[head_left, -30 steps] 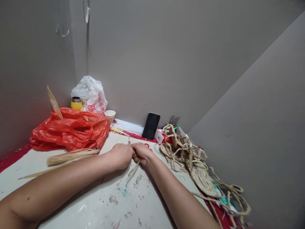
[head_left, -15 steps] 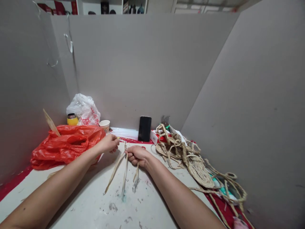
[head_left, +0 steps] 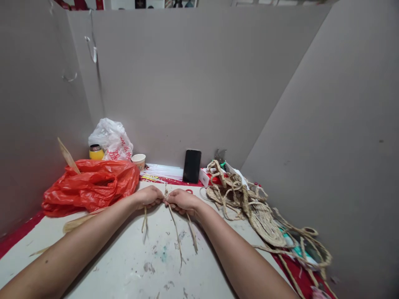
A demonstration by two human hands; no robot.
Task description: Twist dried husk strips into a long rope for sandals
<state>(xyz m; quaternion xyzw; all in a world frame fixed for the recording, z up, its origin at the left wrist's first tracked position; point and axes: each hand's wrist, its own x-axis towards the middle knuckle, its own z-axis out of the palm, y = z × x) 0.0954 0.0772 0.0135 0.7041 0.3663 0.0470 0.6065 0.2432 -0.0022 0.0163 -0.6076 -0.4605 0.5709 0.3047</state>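
Note:
My left hand [head_left: 150, 197] and my right hand [head_left: 181, 201] meet over the far middle of the white board [head_left: 124, 265], fingertips pinched together. Between them they hold thin tan plant-fibre strips [head_left: 176, 230], whose joined top end shows just above the fingers. One strip hangs below my left hand; two others trail from my right hand toward me. My fingers hide the exact crossing of the strips. More pale strips [head_left: 73, 224] lie partly under my left forearm, beside a crumpled red plastic bag [head_left: 93, 187].
To the right lies a heap of braided fibre cord [head_left: 262, 220]. A black phone [head_left: 192, 166] leans on the grey partition [head_left: 199, 83]. Along the back stand a paper cup [head_left: 139, 160], a yellow jar [head_left: 96, 153] and a white plastic bag [head_left: 110, 137].
My left hand has come right and closed on a strip beside my right hand. The strips' loose ends have shifted, and the view has tipped slightly downward.

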